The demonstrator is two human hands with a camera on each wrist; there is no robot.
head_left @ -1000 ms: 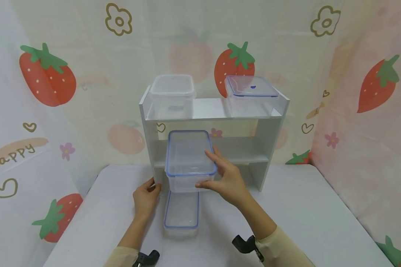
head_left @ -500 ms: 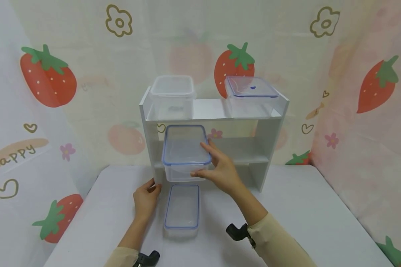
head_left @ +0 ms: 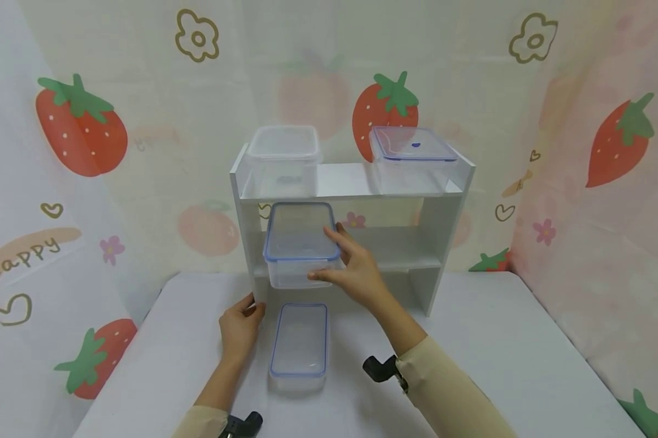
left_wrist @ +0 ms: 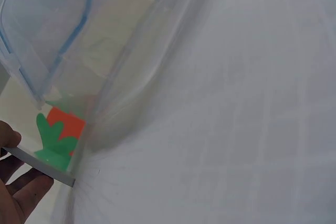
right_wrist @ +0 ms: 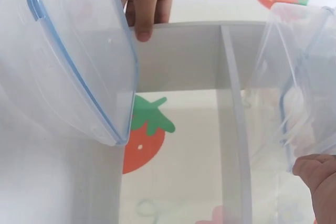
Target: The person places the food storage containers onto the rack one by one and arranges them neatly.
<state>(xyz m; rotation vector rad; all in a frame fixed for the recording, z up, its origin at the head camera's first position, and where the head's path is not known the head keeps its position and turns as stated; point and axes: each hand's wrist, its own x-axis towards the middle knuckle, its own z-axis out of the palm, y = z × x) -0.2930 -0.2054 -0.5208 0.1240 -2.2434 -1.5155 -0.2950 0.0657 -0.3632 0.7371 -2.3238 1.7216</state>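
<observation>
My right hand (head_left: 356,274) holds a clear plastic food container (head_left: 301,234) with a blue-rimmed lid by its right side, thumb at the front. The container is raised before the left part of the middle shelf; whether its far end is over the shelf I cannot tell. My left hand (head_left: 239,325) grips the lower front edge of the left side panel of a white shelf unit (head_left: 444,243); the left wrist view shows the panel's edge (left_wrist: 44,169) between thumb and fingers. A smaller blue-rimmed container (head_left: 298,340) rests on the table below the raised one.
On the top shelf, a clear container with a whitish lid (head_left: 285,143) stands left and one with a dark-blue-rimmed lid (head_left: 413,146) right. The white table (head_left: 515,365) extends to both sides. A strawberry-print cloth (head_left: 159,121) hangs behind the shelf.
My right hand has moved the container up, slightly left and farther forward toward the middle shelf, baring all of the smaller container's lid. My left hand has stayed on the side panel.
</observation>
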